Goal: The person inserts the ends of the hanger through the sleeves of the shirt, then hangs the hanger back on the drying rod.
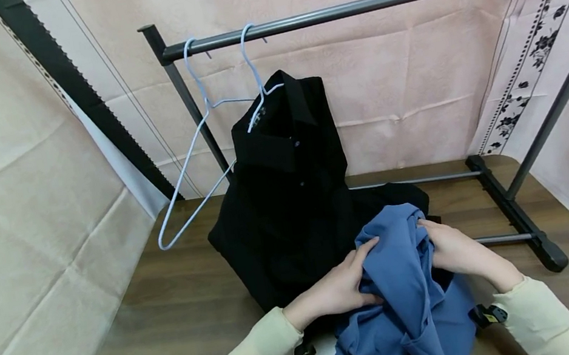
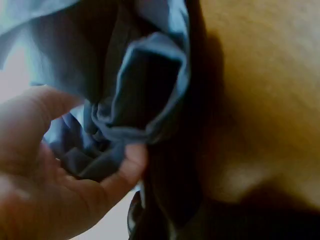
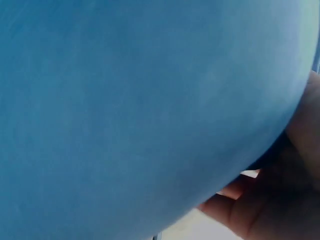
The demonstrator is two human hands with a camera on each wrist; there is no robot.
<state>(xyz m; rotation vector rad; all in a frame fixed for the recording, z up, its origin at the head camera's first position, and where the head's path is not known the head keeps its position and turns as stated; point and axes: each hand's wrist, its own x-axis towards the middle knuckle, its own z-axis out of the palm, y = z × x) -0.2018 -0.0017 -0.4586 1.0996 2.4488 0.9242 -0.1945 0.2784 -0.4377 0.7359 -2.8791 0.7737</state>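
A crumpled blue garment with a small button [image 1: 402, 282] is bunched up between both hands at the front. My left hand [image 1: 336, 286] grips its left side, thumb and fingers spread around the folds. In the left wrist view, folded fabric [image 2: 65, 60] lies between thumb and fingers, with an open, rolled edge beside them. My right hand [image 1: 452, 247] holds the upper right of the cloth, its fingertips hidden in the folds. Blue fabric [image 3: 150, 110] fills most of the right wrist view. Right behind hangs a black collared shirt [image 1: 295, 212] on a light blue hanger [image 1: 261, 87].
Another light blue hanger [image 1: 165, 246] hangs bare at the left end of the rack's rail [image 1: 374, 2]. The rack's dark foot [image 1: 516, 216] stands right of my hands on the wooden tabletop [image 1: 189, 314]. Pale cloth [image 1: 388, 94] drapes behind and at both sides.
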